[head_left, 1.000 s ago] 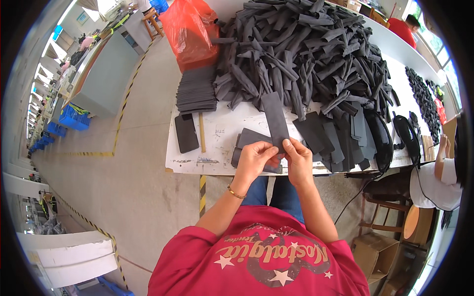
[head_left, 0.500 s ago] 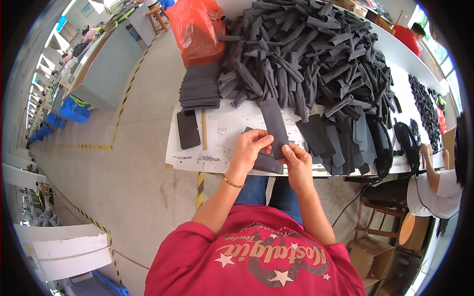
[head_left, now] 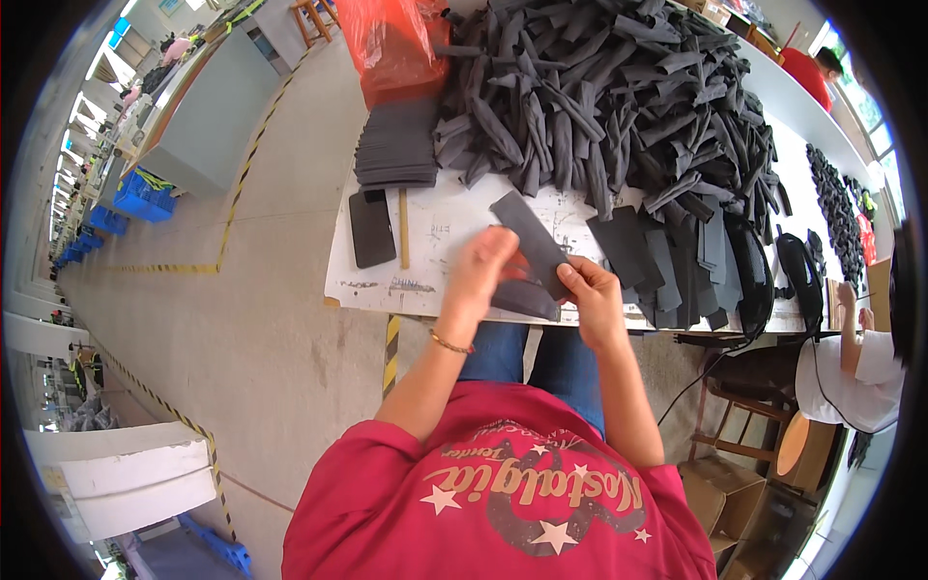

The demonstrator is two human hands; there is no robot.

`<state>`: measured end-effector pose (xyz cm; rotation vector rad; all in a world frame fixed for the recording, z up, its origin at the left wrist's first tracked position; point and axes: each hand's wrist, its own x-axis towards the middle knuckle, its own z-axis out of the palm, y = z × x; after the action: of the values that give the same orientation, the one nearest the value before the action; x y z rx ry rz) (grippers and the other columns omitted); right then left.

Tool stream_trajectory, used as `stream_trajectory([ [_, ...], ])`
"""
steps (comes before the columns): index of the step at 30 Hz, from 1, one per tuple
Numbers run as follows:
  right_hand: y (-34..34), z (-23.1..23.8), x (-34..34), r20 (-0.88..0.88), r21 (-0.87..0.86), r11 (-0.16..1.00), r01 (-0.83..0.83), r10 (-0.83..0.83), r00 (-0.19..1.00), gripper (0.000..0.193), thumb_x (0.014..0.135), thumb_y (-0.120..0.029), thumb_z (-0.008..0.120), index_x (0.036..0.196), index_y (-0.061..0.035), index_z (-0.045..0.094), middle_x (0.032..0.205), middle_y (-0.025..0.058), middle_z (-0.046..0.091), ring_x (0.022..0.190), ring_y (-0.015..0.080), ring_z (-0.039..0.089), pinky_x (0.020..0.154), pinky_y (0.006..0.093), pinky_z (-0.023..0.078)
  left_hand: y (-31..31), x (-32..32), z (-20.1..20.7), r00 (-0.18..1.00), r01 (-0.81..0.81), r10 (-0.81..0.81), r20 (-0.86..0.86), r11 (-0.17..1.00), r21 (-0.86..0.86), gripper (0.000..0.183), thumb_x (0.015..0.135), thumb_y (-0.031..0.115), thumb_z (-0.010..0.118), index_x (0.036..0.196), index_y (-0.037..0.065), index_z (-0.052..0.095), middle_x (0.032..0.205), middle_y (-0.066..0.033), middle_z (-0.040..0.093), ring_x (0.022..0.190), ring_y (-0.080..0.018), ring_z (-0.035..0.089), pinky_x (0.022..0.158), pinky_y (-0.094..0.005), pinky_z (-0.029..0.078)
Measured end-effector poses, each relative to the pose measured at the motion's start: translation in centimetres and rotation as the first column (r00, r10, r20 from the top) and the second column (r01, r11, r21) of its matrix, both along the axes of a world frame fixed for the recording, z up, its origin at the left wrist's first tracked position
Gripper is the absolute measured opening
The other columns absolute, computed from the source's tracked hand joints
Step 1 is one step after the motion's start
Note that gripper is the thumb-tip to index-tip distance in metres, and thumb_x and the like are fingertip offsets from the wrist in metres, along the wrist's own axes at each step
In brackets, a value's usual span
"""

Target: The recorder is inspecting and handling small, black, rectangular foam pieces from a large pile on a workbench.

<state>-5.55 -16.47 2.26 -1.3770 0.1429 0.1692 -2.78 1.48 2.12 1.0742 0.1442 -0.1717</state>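
Observation:
A flat dark grey fabric strip [head_left: 530,235] slants up and left from my right hand [head_left: 592,293], whose thumb and fingers pinch its near end. Just left of the strip is my left hand [head_left: 480,271], its fingers smeared by motion, so their grip is unclear. Below both hands, another dark piece [head_left: 525,299] lies at the table's front edge, partly covered. Loose dark strips [head_left: 667,271] lie fanned out to the right. Behind them rises a large heap of curled dark fabric pieces [head_left: 590,106].
A neat stack of dark strips [head_left: 396,145] stands at the left beside a red plastic bag [head_left: 391,48]. A black phone [head_left: 373,228] and a thin wooden stick [head_left: 404,230] lie on the white table [head_left: 435,290]. Shiny black objects [head_left: 749,271] stand right, near a co-worker in white [head_left: 851,377].
My left hand has come off the strip and moved slightly left. The strip now tilts further left, held by my right hand alone. The view has shifted a little.

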Motion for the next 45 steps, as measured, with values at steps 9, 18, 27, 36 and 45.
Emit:
stream_trajectory([
  [9, 0.8, -2.9, -1.9, 0.134, -0.646, 0.756, 0.11, -0.029, 0.991, 0.03, 0.074, -0.013, 0.078, 0.092, -0.0006, 0.058, 0.076, 0.0076, 0.058, 0.073, 0.0189, 0.058, 0.064, 0.0339, 0.047, 4.0, -3.6, -5.7, 0.97, -0.243, 0.23, 0.084, 0.861, 0.446, 0.017, 0.081, 0.008, 0.073, 0.092, -0.001, 0.065, 0.076, -0.0027, 0.065, 0.064, -0.0085, 0.058, 0.057, -0.0228, 0.046],
  [18, -1.0, -3.1, -1.4, 0.281, -0.815, 0.501, 0.29, -0.095, 0.955, 0.02, 0.081, -0.017, 0.072, 0.085, -0.0061, 0.056, 0.091, 0.0131, 0.059, 0.079, 0.035, 0.059, 0.067, 0.0442, 0.047, 3.4, -1.8, -5.1, 0.804, -0.594, 0.314, 0.506, 0.47, 0.653, 0.015, 0.08, 0.007, 0.071, 0.092, 0.004, 0.063, 0.08, -0.0043, 0.058, 0.068, -0.0151, 0.052, 0.064, -0.027, 0.044],
  [27, -7.9, -7.7, 5.4, 0.111, -0.925, -0.301, 0.233, 0.374, 0.921, 0.019, 0.084, -0.016, 0.06, 0.091, 0.0017, 0.063, 0.095, 0.0119, 0.058, 0.092, 0.0271, 0.055, 0.077, 0.0358, 0.049, 1.2, 19.2, -4.0, 0.92, -0.391, 0.381, 0.093, 0.877, 0.278, 0.016, 0.086, 0.012, 0.067, 0.093, -0.002, 0.065, 0.074, -0.0035, 0.064, 0.061, -0.0089, 0.058, 0.054, -0.0217, 0.047],
  [36, -9.0, -6.9, 4.6, 0.148, -0.983, -0.04, 0.178, 0.393, 0.908, 0.005, 0.079, -0.004, 0.056, 0.082, -0.0025, 0.06, 0.09, 0.0147, 0.057, 0.09, 0.0309, 0.055, 0.076, 0.0393, 0.047, 0.1, 21.8, -4.7, 0.927, -0.361, 0.374, -0.008, 0.901, 0.242, 0.021, 0.077, 0.007, 0.073, 0.095, -0.001, 0.066, 0.076, -0.0023, 0.064, 0.06, -0.0091, 0.055, 0.05, -0.0219, 0.041],
  [45, -7.3, -1.2, 3.6, 0.235, -0.74, 0.644, 0.195, -0.024, 0.972, 0.015, 0.084, 0.003, 0.055, 0.087, -0.0012, 0.041, 0.073, 0.0172, 0.055, 0.063, 0.0332, 0.054, 0.061, 0.0347, 0.045, 1.4, 14.5, -1.8, 0.987, -0.144, 0.145, 0.07, 0.989, -0.015, 0.02, 0.083, 0.006, 0.07, 0.098, 0.001, 0.059, 0.091, -0.0069, 0.066, 0.077, -0.0166, 0.066, 0.069, -0.032, 0.058],
])
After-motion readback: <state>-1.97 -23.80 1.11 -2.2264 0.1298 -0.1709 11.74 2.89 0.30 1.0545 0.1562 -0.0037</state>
